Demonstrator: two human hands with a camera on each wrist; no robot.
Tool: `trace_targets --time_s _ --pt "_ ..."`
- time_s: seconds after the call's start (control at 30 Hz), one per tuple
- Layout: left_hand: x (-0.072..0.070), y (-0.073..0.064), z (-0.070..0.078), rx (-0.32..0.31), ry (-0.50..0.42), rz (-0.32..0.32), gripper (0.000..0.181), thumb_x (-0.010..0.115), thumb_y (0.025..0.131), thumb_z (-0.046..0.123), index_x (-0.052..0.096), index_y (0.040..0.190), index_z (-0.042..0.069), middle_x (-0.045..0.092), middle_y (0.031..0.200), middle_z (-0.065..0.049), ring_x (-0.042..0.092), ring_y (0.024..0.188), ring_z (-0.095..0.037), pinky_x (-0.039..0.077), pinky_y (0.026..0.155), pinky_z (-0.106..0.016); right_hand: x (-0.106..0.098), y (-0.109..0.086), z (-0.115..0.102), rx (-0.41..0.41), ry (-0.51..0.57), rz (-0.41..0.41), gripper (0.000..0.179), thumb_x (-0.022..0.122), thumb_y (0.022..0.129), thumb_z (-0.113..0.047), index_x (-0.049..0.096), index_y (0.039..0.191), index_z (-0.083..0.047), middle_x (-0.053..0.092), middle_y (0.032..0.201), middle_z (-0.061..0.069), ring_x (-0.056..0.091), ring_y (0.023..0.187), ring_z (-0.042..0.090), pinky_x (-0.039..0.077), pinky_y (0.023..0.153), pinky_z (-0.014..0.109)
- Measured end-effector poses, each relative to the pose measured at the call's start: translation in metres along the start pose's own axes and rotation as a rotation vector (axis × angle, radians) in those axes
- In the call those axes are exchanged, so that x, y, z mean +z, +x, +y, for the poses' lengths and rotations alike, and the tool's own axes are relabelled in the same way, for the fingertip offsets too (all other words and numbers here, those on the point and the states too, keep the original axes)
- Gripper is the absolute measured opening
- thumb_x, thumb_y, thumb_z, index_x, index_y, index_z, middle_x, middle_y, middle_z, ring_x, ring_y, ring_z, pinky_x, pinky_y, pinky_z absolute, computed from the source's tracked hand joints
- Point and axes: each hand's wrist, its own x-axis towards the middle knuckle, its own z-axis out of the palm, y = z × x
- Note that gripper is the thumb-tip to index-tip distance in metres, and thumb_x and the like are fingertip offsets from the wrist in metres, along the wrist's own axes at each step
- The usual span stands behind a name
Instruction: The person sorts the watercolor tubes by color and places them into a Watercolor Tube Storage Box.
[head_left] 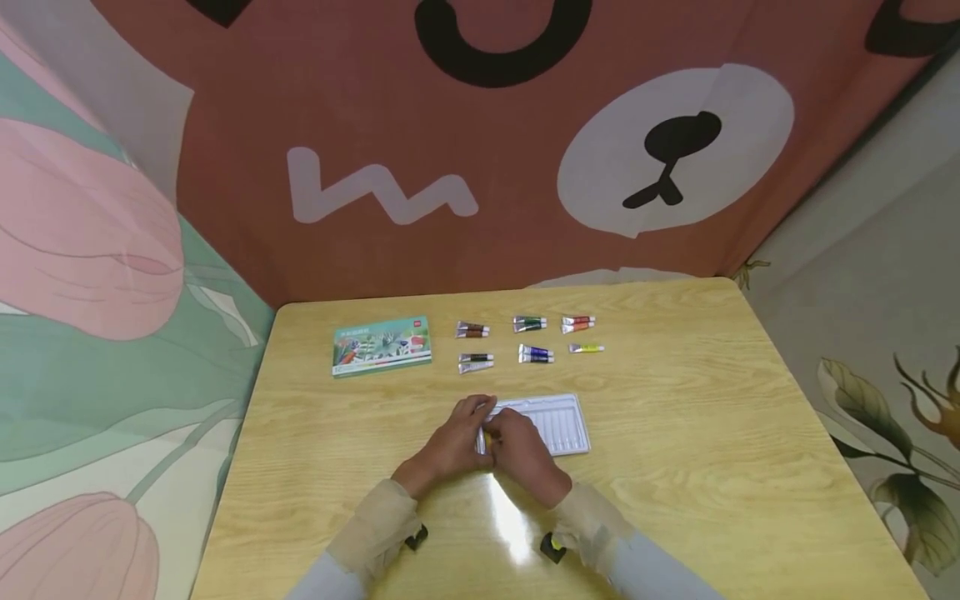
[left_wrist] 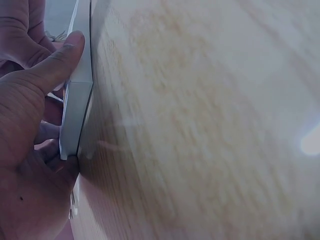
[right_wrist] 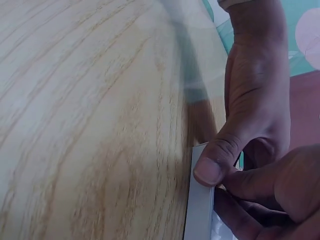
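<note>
A white plastic tray (head_left: 562, 427) with narrow slots lies on the table in front of me. My left hand (head_left: 453, 440) grips its left end, the thumb pressed on the near side wall and the fingers reaching over to the far edge. Bent over the same end, my right hand (head_left: 525, 454) pinches a small yellow paint tube (head_left: 487, 438) at the leftmost slots, mostly hidden by the fingers. In the right wrist view the right fingers (right_wrist: 295, 187) crowd close to the left thumb (right_wrist: 209, 167). The left wrist view shows the tray's corner (left_wrist: 77, 100) within the left hand.
Behind the tray, paint tubes lie in small groups: brown (head_left: 472, 330), green (head_left: 530, 323), red and orange (head_left: 577, 324), black and white (head_left: 476, 362), blue (head_left: 536, 354), and a single yellow one (head_left: 586, 348). A printed paint box (head_left: 382, 346) lies at the back left.
</note>
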Motion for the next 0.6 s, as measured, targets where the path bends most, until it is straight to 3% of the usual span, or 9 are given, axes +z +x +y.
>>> trace_targets --time_s 0.17,0.6 --pt "0.0016 0.0003 -0.0009 0.007 0.017 -0.009 0.1 0.088 0.076 0.026 0.036 0.159 0.004 0.041 0.157 -0.01 0.036 0.147 -0.028 0.053 0.103 -0.042 0.0028 -0.0026 0.0002 -0.053 -0.023 0.036 0.035 0.067 0.07 0.015 0.08 0.099 0.0 0.072 0.096 0.011 0.069 0.09 0.026 0.058 0.079 0.038" --pt "0.0018 0.0018 -0.0012 0.016 0.047 -0.005 0.1 0.089 0.076 0.027 0.036 0.158 0.002 0.041 0.156 -0.011 0.037 0.146 -0.029 0.051 0.105 -0.041 0.0049 -0.0008 0.0052 -0.054 0.028 0.045 0.033 0.07 0.067 0.014 0.079 0.096 0.001 0.072 0.096 0.01 0.07 0.089 0.025 0.058 0.079 0.037"
